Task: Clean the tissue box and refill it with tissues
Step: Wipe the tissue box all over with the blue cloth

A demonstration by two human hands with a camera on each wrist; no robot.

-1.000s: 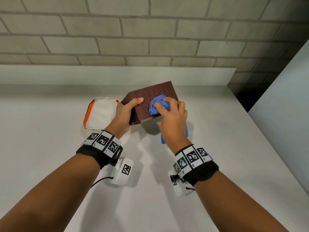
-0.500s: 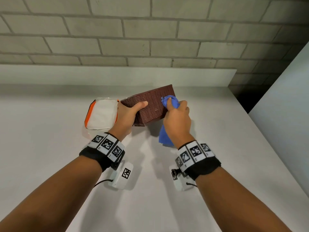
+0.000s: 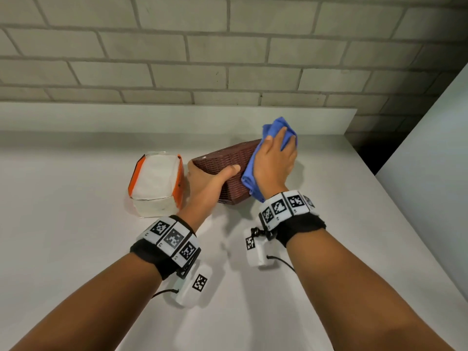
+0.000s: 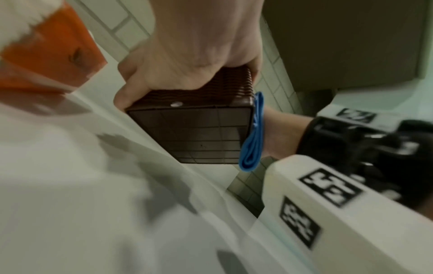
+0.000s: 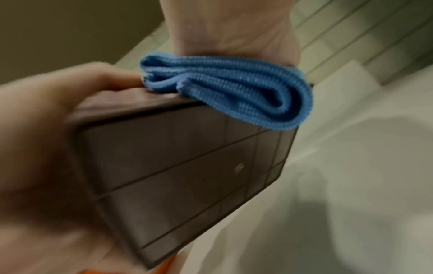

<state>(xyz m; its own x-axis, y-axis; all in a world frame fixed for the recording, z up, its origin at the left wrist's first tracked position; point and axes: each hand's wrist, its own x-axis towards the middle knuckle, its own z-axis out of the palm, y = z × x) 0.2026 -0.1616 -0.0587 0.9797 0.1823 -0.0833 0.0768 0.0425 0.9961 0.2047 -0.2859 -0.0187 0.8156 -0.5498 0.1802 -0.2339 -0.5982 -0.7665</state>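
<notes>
The brown woven tissue box [image 3: 225, 158] is tilted up off the white counter [image 3: 76, 236], with its flat base [image 4: 199, 133] facing me. My left hand [image 3: 212, 176] grips its near left end, thumb on the upper side. My right hand [image 3: 276, 155] holds a bunched blue cloth [image 3: 276, 125] and presses it against the box's right side, near the far end. In the right wrist view the folded cloth [image 5: 234, 89] sits under my palm on the box edge [image 5: 187, 176]. A white tissue pack with orange ends [image 3: 157, 183] lies just left of the box.
A low white ledge [image 3: 177, 117] runs along the back under a grey brick wall [image 3: 228, 46]. A white panel [image 3: 430, 160] stands on the right past the counter's right edge, with a dark gap behind it.
My right hand has slid the blue cloth along the box towards its far end. The left hand has turned the box and kept its grip. The camera has moved closer.
</notes>
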